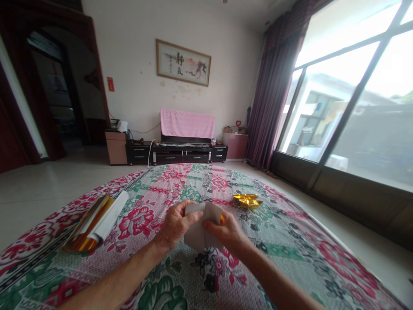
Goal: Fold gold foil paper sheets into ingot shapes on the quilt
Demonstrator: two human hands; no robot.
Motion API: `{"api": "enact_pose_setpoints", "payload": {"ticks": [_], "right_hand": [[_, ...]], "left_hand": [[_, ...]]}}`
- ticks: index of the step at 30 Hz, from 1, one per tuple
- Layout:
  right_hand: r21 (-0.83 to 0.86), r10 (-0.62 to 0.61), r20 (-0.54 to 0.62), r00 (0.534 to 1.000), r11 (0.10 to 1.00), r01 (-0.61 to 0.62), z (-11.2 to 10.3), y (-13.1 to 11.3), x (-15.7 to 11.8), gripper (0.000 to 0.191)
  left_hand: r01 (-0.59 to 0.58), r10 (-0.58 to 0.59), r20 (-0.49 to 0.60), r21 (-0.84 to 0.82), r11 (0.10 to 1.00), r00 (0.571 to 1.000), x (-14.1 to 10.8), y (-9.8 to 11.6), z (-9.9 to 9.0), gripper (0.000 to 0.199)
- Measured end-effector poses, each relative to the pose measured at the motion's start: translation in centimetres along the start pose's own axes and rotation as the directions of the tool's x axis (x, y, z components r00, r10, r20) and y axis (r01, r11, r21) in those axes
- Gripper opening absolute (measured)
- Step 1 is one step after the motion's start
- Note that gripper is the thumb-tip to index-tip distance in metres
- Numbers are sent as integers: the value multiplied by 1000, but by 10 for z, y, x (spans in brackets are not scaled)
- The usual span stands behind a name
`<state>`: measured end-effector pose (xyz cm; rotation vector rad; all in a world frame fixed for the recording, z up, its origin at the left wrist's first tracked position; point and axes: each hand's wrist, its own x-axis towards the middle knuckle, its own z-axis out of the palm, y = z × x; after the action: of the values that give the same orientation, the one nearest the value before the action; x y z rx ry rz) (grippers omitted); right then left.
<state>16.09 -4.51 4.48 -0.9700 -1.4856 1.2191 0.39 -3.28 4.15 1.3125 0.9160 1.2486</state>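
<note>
A piece of folded paper (pixel 195 234), whitish grey on the side facing me, is held up between both hands above the patterned cloth. My left hand (pixel 177 221) pinches its left part, thumb on the near face. On the right part my right hand (pixel 227 230) is closed, thumb pressed near the middle crease; a bit of gold shows by its fingers. Beyond and right of my hands lie folded gold foil pieces (pixel 248 201). Curled gold and white sheets (pixel 97 226) rest at the left.
A floral cloth (pixel 167 275) covers the round surface before me. Farther back stand a low black cabinet (pixel 183 156) with a pink cloth (pixel 187 123) above it, a purple curtain (pixel 269 90) and large windows at the right.
</note>
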Motion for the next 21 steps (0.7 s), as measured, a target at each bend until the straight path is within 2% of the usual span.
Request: {"api": "enact_pose_setpoints", "payload": {"ticks": [6,11,14,17,21], "right_hand": [[54,93,42,995,994,-95,-5,-2,0,31],[-14,155,52,987,988,-154,-11,2,2,31],[-19,191,105,976,982,-190,-14,7,2,28],[-59,207,132,969,978,-200,-18,13,4,27],[-248,177,65,982,956,-155,-22,17,5,27]], "left_hand": [[49,-54,-54,-95,994,997,3,-4,0,26],[128,-130,-81,-27,991,988,5,-5,0,25],[156,-149,-99,69,985,984,8,-10,-2,25],[113,-85,-139,209,971,987,11,-18,-7,24],[-8,90,-155,463,886,984,9,-24,-9,34]]}}
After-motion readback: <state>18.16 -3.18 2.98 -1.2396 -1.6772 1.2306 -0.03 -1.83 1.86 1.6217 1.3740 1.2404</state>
